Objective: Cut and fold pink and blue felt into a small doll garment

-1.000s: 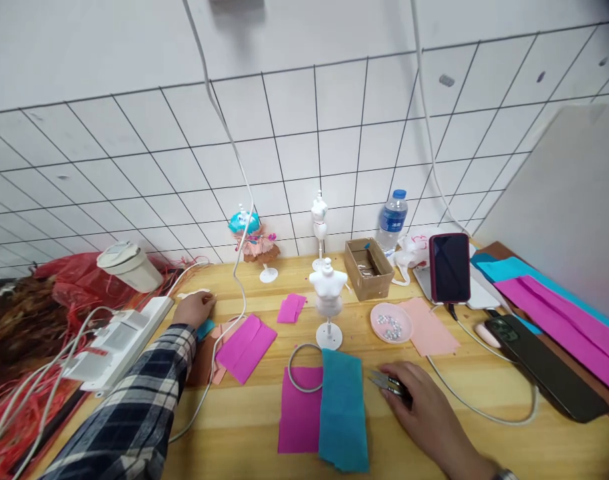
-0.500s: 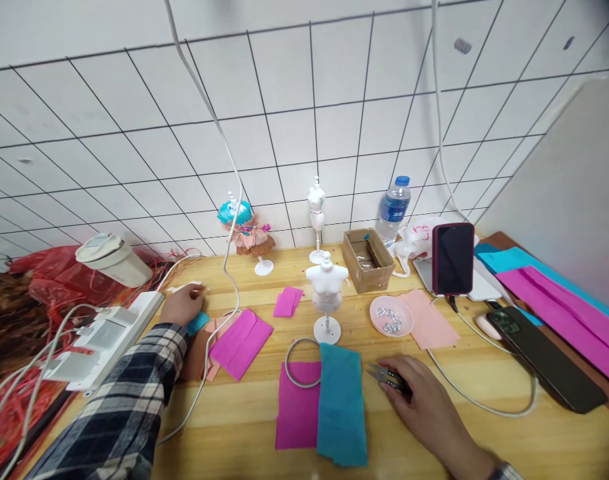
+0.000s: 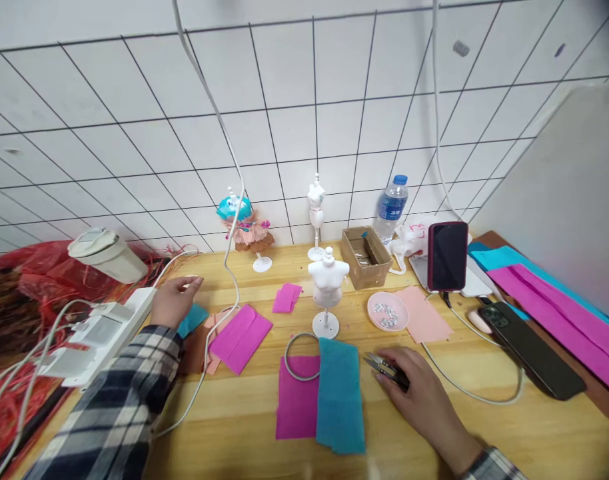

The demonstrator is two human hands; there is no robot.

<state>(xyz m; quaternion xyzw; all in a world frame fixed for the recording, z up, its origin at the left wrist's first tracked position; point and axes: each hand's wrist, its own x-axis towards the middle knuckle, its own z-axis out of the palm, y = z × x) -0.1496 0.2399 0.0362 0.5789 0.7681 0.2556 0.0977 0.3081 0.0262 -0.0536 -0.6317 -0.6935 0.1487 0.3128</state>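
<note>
My right hand is closed around a pair of thread snips, their blades pointing left toward a folded teal cloth. That cloth overlaps a magenta piece, on which part of a grey ring lies. At the far left, my left hand has its fingers pinched together beside the power strip; a small whitish bit shows at the fingertips, too small to name. Close to that hand are a blue cloth scrap and a folded magenta cloth. A white mini dress form stands upright mid-table.
Behind stand a dressed form, another bare form, a cardboard box and a water bottle. A pink dish holds beads. Phones, cables and cloth strips lie right; a power strip sits left.
My left hand has shifted slightly left, and the white material under its fingers is no longer seen on the table. My right hand keeps the thread snips in place. The view has shifted slightly.
</note>
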